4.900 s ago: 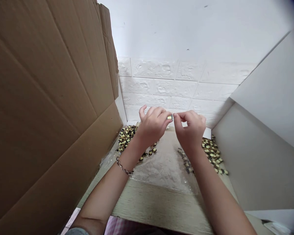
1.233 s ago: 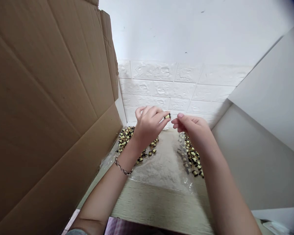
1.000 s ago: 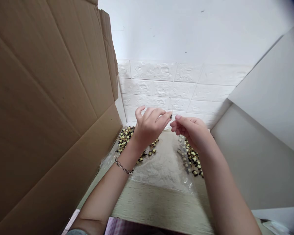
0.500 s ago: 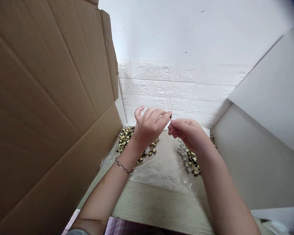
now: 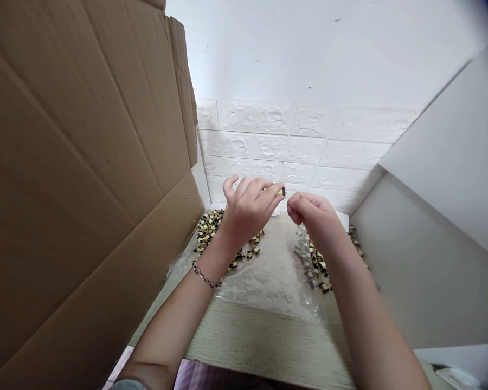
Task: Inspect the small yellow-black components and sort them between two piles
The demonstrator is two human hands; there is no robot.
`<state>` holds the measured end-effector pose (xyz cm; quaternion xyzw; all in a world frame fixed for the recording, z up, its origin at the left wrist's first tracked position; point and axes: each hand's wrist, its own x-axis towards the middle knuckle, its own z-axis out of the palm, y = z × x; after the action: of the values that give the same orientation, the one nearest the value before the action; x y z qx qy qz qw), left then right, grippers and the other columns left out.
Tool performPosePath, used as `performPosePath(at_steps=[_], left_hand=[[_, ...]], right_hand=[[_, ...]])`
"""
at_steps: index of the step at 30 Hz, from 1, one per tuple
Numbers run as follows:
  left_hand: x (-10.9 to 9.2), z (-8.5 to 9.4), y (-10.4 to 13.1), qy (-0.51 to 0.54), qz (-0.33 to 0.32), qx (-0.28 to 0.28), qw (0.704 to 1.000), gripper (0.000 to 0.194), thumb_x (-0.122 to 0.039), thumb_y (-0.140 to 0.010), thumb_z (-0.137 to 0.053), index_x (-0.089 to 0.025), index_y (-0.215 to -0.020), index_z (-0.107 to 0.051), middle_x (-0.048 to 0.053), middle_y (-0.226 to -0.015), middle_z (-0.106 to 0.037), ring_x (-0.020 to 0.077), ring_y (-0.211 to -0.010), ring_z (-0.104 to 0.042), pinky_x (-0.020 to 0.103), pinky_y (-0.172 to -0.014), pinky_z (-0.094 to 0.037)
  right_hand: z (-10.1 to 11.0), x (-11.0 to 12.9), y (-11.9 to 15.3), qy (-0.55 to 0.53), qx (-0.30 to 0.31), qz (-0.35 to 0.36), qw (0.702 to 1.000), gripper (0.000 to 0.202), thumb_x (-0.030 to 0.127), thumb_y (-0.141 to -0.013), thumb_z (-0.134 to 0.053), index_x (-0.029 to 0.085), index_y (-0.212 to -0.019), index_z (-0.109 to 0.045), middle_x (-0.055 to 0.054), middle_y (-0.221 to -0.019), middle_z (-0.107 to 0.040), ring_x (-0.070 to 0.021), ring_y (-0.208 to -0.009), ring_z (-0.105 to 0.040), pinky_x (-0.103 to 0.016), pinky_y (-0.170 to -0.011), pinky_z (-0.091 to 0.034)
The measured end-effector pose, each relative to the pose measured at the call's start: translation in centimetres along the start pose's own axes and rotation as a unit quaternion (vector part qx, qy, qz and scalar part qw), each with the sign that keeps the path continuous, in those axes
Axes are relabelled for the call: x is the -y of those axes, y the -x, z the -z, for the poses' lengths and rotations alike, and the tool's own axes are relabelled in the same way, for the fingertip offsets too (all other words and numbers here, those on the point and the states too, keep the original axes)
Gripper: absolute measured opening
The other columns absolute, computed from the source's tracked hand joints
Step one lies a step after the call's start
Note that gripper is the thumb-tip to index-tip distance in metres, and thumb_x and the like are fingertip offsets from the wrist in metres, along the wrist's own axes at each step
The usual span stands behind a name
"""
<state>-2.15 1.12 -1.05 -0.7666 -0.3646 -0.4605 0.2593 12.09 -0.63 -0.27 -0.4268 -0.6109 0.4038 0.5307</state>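
Observation:
Between the thumb and index finger of my left hand (image 5: 250,203) is a small transformer (image 5: 282,192), yellow-wrapped with a black pinned end facing right. The other fingers of that hand are raised and bent. Just right of the transformer, a small gap apart from it, my right hand (image 5: 311,210) is closed with its fingers curled in. Whether anything sits inside those fingers is hidden. Similar transformers lie in a left pile (image 5: 206,232), partly behind my left wrist, and in a right pile (image 5: 319,264), partly behind my right forearm.
A clear plastic sheet (image 5: 264,287) covers part of the pale wooden table (image 5: 236,336). Tall cardboard (image 5: 85,135) walls the left side, and a grey-white panel (image 5: 439,260) stands on the right. A white brick-patterned wall (image 5: 288,146) closes off the back.
My right hand has drawn away to the right from the transformer and its fingers have curled in. More of the transformer shows in my left hand, which has hardly moved.

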Motion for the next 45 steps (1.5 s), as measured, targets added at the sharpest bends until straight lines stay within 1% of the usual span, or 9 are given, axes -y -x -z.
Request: performPosePath(at_steps=[12,18,21,27,30,32,36,41,45], left_hand=[[-0.4,-0.3,-0.3,0.076,0.033,-0.009,0.997,0.019,-0.034,-0.083,-0.045,-0.024,-0.090,-0.059,0.000,-0.085,-0.061,0.0135,-0.083,-0.052,0.035,-0.087,-0.022],[-0.6,0.1,-0.6,0.212,0.088,0.006,0.973,0.016,-0.030,-0.080,-0.051,-0.021,-0.088,-0.060,0.001,-0.087,-0.061,0.0132,-0.087,-0.052,0.030,-0.083,-0.030],[-0.6,0.0,-0.8,0.342,0.148,0.031,0.927,0.016,-0.029,-0.078,-0.053,-0.018,-0.087,-0.061,0.002,-0.090,-0.062,0.0134,-0.089,-0.052,0.027,-0.082,-0.035],[0.2,-0.7,-0.8,0.597,0.292,0.139,0.735,0.026,-0.036,-0.071,-0.059,-0.015,-0.086,-0.064,0.004,-0.090,-0.064,0.0148,-0.089,-0.054,0.028,-0.084,-0.037],[0.5,-0.9,-0.7,0.647,0.300,0.187,0.676,0.027,-0.038,-0.070,-0.060,-0.016,-0.086,-0.065,0.004,-0.085,-0.064,0.0134,-0.086,-0.054,0.028,-0.082,-0.035],[0.7,-0.9,-0.6,0.662,0.296,0.220,0.653,0.027,-0.038,-0.071,-0.059,-0.016,-0.086,-0.065,0.003,-0.081,-0.063,0.0117,-0.081,-0.052,0.027,-0.078,-0.036],[1.1,-1.0,-0.4,0.664,0.294,0.269,0.632,0.026,-0.038,-0.072,-0.057,-0.014,-0.079,-0.064,0.002,-0.074,-0.058,0.0088,-0.070,-0.047,0.023,-0.067,-0.034],[1.2,-1.2,-0.4,0.686,0.295,0.313,0.587,0.026,-0.037,-0.070,-0.058,-0.012,-0.074,-0.062,0.004,-0.074,-0.057,0.0095,-0.072,-0.046,0.024,-0.070,-0.032],[1.2,-1.1,-0.4,0.681,0.286,0.334,0.585,0.028,-0.040,-0.069,-0.059,-0.013,-0.075,-0.063,0.003,-0.074,-0.057,0.0087,-0.069,-0.044,0.024,-0.066,-0.031]], right_hand=[[1.2,-0.3,-0.3,0.000,-0.010,0.045,0.999,0.017,0.018,-0.069,-0.043,0.015,-0.052,-0.045,0.004,-0.049,-0.038,-0.0059,-0.048,-0.030,-0.021,-0.046,-0.021],[0.9,-0.1,-0.2,0.005,0.021,0.058,0.998,0.018,0.019,-0.072,-0.045,0.015,-0.054,-0.046,0.004,-0.050,-0.039,-0.0058,-0.049,-0.031,-0.021,-0.047,-0.023],[0.7,0.0,-0.1,0.018,0.039,0.059,0.997,0.018,0.024,-0.073,-0.047,0.015,-0.057,-0.050,0.004,-0.051,-0.041,-0.0061,-0.050,-0.034,-0.021,-0.048,-0.025],[1.1,0.5,0.3,0.111,-0.007,0.080,0.991,0.019,0.028,-0.075,-0.048,0.015,-0.061,-0.052,0.004,-0.052,-0.041,-0.0063,-0.050,-0.034,-0.020,-0.048,-0.026],[1.3,0.7,0.5,0.194,-0.033,0.109,0.974,0.019,0.027,-0.076,-0.046,0.016,-0.061,-0.050,0.005,-0.050,-0.036,-0.0059,-0.048,-0.031,-0.020,-0.046,-0.025],[1.3,0.9,0.7,0.249,-0.043,0.133,0.958,0.019,0.024,-0.076,-0.045,0.016,-0.060,-0.048,0.005,-0.049,-0.034,-0.0057,-0.048,-0.030,-0.019,-0.045,-0.024],[1.5,1.2,1.0,0.312,-0.037,0.166,0.935,0.018,0.018,-0.075,-0.044,0.016,-0.057,-0.045,0.005,-0.050,-0.035,-0.0055,-0.049,-0.032,-0.019,-0.046,-0.025],[1.9,1.6,1.2,0.348,-0.017,0.175,0.921,0.017,0.015,-0.073,-0.044,0.017,-0.057,-0.043,0.006,-0.050,-0.037,-0.0054,-0.050,-0.033,-0.018,-0.047,-0.026],[2.1,1.7,1.3,0.353,-0.008,0.182,0.918,0.015,0.014,-0.073,-0.044,0.017,-0.058,-0.044,0.005,-0.052,-0.039,-0.0055,-0.050,-0.034,-0.018,-0.047,-0.027]])
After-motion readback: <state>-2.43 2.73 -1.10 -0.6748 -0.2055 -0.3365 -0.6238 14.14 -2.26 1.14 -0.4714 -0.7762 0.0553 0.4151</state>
